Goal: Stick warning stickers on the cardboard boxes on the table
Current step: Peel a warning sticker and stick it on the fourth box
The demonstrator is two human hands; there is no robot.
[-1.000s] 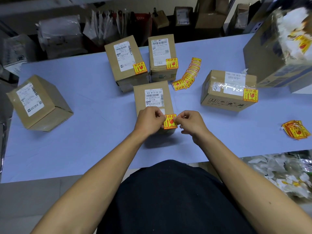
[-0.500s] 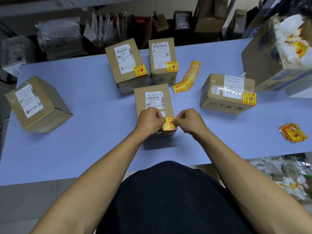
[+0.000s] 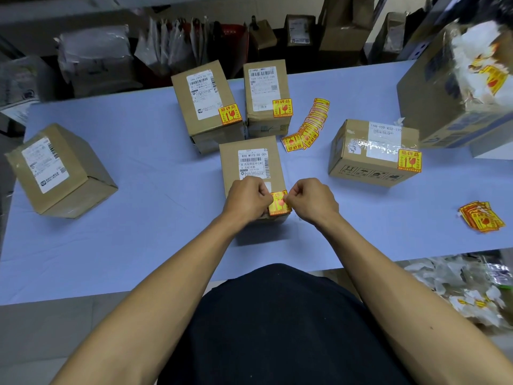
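Note:
A small cardboard box (image 3: 251,154) with a white shipping label stands in front of me on the blue table (image 3: 138,218). A yellow and red warning sticker (image 3: 279,204) lies on its near right corner. My left hand (image 3: 247,198) pinches the sticker's left edge and my right hand (image 3: 312,200) its right edge, fingers curled. Two boxes behind, the left rear box (image 3: 205,107) and the right rear box (image 3: 265,93), and a low box (image 3: 372,154) to the right each carry a sticker. The box at far left (image 3: 58,170) shows no sticker.
A fanned row of loose stickers (image 3: 308,129) lies behind the near box. Another small pile of stickers (image 3: 481,218) sits at the right. A large box (image 3: 455,87) holding peeled backing paper stands at the back right. Parcels and bags line the far side beyond the table.
The sticker has come down onto the box's near right corner and both hands have closed in on its edges. The view has shifted slightly.

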